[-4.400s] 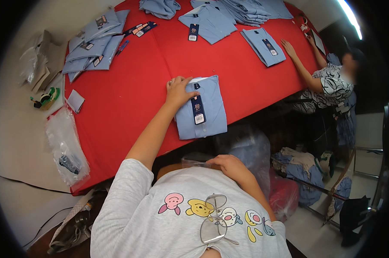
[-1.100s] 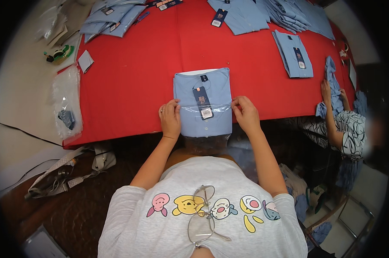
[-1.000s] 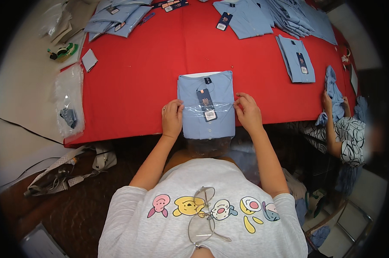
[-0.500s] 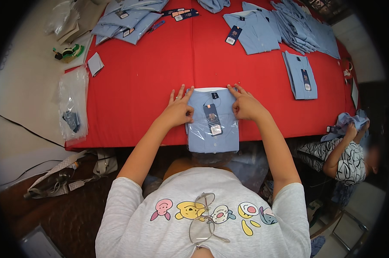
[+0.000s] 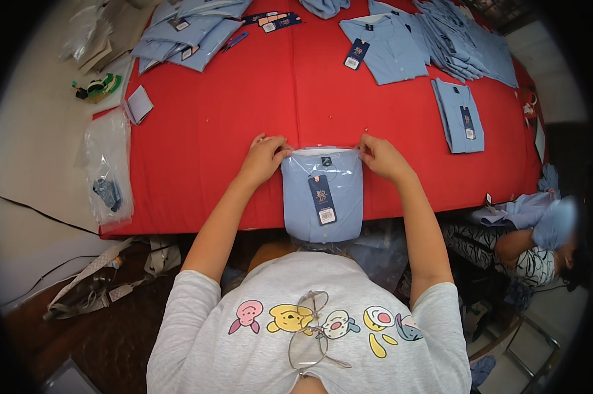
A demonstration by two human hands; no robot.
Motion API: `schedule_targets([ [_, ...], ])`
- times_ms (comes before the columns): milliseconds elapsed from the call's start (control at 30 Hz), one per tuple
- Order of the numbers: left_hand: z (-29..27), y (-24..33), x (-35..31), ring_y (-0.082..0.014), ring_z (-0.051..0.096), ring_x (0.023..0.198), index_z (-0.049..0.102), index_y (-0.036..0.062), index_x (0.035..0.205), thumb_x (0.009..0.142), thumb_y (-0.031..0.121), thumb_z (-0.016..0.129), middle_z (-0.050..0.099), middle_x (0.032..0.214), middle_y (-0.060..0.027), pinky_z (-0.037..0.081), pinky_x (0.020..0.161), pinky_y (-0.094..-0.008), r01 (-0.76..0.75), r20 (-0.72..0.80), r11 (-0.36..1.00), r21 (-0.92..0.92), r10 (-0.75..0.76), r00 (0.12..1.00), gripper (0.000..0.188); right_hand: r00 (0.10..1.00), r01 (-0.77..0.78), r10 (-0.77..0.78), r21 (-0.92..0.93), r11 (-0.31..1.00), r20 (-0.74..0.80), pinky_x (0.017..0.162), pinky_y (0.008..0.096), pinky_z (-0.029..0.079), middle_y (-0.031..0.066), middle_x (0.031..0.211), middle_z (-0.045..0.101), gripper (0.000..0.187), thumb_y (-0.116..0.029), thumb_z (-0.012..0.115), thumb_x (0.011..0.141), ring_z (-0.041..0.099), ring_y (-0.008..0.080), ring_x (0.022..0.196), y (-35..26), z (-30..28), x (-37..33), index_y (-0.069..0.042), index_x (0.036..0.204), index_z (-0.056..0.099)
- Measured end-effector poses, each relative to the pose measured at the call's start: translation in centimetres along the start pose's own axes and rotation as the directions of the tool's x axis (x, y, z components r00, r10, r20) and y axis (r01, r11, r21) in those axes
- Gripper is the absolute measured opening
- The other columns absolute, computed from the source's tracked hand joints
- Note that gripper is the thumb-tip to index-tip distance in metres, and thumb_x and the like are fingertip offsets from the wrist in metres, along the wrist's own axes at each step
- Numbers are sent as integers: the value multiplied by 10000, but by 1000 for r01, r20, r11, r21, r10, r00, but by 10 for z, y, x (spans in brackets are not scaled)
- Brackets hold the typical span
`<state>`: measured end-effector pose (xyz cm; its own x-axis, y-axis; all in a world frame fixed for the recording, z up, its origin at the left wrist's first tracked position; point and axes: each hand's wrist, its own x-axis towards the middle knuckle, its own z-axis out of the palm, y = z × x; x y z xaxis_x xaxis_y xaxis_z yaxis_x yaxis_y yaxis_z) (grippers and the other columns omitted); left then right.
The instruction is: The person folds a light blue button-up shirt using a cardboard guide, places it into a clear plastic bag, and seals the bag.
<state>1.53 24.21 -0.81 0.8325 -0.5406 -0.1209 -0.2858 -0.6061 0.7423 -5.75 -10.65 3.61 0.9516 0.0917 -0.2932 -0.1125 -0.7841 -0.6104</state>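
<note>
A folded light blue shirt (image 5: 344, 200) lies inside a clear plastic bag (image 5: 296, 226) at the table's near edge, its lower end overhanging. A dark blue hang tag (image 5: 322, 199) shows through the film on the shirt's front. My left hand (image 5: 265, 159) pinches the bag's upper left corner between thumb and fingers. At the upper right corner, my right hand (image 5: 382, 158) grips the film the same way. White backing shows at the collar, just under the bag's top edge.
Bagged blue shirts (image 5: 190, 36) are piled far left, near loose hang tags (image 5: 280, 23). A folded shirt (image 5: 459, 118) lies at right, with more shirts (image 5: 388, 49) behind. Plastic bags (image 5: 107, 171) hang over the left edge. Another person (image 5: 539, 256) handles blue cloth at right.
The film has been drawn up over the whole shirt, and the bag has shifted slightly toward me. My hands' spread fingers have closed into pinches at the bag's top corners.
</note>
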Motion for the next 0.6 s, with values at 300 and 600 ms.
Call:
schedule_targets([
  [300,34,-4,-8,-298,723,947,587,15,1373,1032,225,741,764,1074,-148,512,1032,-423,125,-492,971,-205,-213,844,429,798,-126,501,721,681,-334,700,329,570,78,901,742,192,-211,678,1085,732,164,831,22,65,-21,-25,1064,634],
  [600,27,30,-62,-187,718,1083,635,-39,1333,951,69,827,756,1199,-137,572,969,-333,244,43,538,-807,-357,933,441,929,-93,366,929,358,-48,1095,349,505,113,1335,737,412,-58,698,1025,675,184,1238,-40,96,-66,12,1424,622],
])
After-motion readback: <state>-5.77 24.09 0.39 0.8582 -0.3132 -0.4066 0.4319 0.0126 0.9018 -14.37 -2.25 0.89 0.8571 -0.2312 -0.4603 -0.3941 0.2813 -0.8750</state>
